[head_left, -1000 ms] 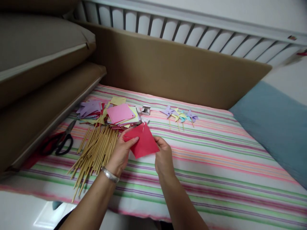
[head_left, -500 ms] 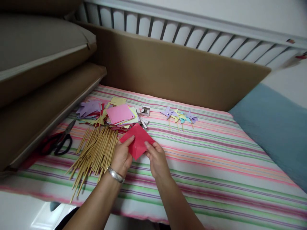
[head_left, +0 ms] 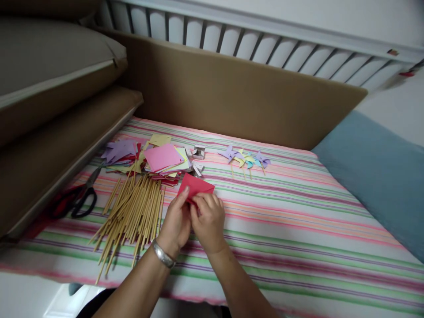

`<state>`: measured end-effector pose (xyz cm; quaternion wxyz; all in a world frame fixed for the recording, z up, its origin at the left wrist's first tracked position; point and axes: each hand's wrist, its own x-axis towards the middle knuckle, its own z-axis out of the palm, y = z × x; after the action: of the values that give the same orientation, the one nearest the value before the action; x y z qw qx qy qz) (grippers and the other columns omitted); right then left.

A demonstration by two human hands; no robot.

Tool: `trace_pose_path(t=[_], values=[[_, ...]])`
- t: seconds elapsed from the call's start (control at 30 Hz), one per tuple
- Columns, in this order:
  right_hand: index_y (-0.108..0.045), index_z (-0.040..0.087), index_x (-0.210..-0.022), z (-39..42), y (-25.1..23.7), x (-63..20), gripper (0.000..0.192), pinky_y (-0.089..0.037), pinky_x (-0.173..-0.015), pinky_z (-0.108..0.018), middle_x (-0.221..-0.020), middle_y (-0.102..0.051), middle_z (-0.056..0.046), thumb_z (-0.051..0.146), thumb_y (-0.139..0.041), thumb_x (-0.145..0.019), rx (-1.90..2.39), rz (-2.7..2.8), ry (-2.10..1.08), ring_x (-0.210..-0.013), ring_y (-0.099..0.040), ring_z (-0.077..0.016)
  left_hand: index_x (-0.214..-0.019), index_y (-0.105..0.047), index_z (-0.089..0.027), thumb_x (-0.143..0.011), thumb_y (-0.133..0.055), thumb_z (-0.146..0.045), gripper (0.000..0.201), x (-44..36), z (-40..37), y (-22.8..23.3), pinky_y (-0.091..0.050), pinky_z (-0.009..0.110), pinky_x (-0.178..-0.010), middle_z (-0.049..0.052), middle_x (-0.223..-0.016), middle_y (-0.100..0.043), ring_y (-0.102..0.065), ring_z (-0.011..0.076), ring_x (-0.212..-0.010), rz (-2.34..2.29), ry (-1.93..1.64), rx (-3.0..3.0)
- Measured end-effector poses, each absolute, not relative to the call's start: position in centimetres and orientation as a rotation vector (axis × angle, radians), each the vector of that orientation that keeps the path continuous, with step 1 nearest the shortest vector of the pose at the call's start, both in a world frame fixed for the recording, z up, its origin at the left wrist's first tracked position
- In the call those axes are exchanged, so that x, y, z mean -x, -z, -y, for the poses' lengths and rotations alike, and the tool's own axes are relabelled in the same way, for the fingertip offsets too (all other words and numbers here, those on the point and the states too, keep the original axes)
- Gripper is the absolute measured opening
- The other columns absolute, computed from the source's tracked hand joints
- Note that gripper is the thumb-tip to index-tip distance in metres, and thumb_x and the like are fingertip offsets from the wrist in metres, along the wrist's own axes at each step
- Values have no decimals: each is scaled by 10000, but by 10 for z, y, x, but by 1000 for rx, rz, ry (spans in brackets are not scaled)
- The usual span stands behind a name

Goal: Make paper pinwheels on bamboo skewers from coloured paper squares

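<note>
Beside the stick pile (head_left: pixel 132 214), left hand (head_left: pixel 175 223) and right hand (head_left: pixel 208 221) both pinched on red paper (head_left: pixel 196 185).

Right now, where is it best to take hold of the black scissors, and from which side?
Probably by the black handle loops, coming from the near side: the scissors lie flat, loops toward the person, blades pointing away toward the paper squares.

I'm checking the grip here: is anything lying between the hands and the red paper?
Nothing visible does. The left hand and right hand both pinch the red paper directly; the wooden sticks lie apart, to their left.
</note>
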<state>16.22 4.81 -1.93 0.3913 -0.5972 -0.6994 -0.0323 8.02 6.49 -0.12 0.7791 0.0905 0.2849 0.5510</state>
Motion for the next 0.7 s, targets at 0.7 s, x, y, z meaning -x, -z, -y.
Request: trace_pose_path(t=[0.7], values=[[-639,239,-936,-54,23,-173,248,-438,-878,-416,-1054,-598,-56,80,-511,-795,1195,1915,-140,-1021,-495,-210,-883,-655,-68,-739,-560,-28,177,-36,-95,8,-512,214,-539,95,-772,-699,-629,134,-605,-862,-1267,-81]])
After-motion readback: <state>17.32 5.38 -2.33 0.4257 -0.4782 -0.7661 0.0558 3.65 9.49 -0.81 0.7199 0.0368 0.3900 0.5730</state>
